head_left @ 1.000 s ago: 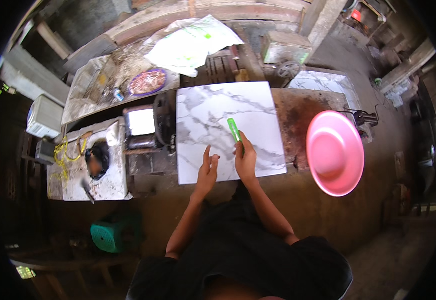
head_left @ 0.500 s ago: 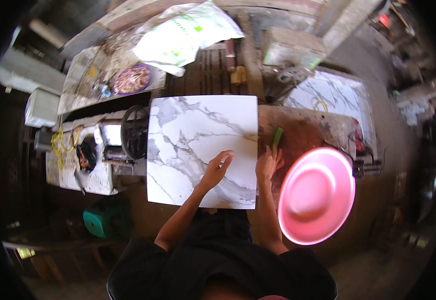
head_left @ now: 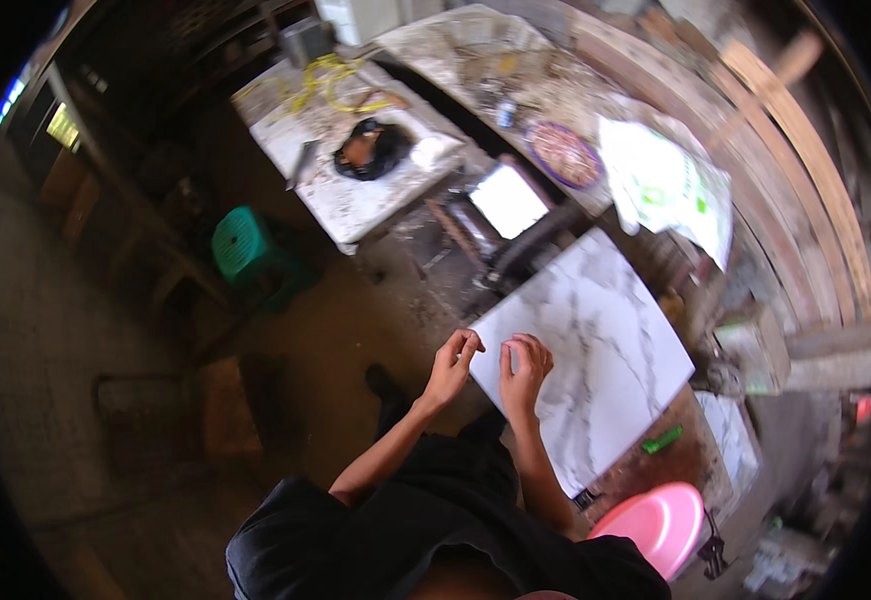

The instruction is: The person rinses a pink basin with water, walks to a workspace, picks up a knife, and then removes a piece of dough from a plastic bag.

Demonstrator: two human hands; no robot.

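A square white tile (head_left: 596, 350) with grey marbling lies on the work surface, slanted in view. My left hand (head_left: 453, 365) hovers just off the tile's near left corner, its fingers loosely bent and nothing visible in it. Close beside it, my right hand (head_left: 526, 372) is over the tile's near edge with fingers curved and a gap by the thumb. No held thing shows there either. A slim green object (head_left: 663, 440) rests beyond the tile's right edge, apart from both hands; its exact kind is unclear.
A pink basin (head_left: 656, 525) stands at the lower right. Ahead are a black plastic bag (head_left: 371, 150) on a pale worktop, a purple-rimmed bowl (head_left: 564, 155) with pinkish pieces, and a white sack (head_left: 664, 190). A green stool (head_left: 241, 245) is on the left floor.
The view has swung toward the left, so the tile appears rotated and further right. My right hand has left the green object's side and come near my left hand.
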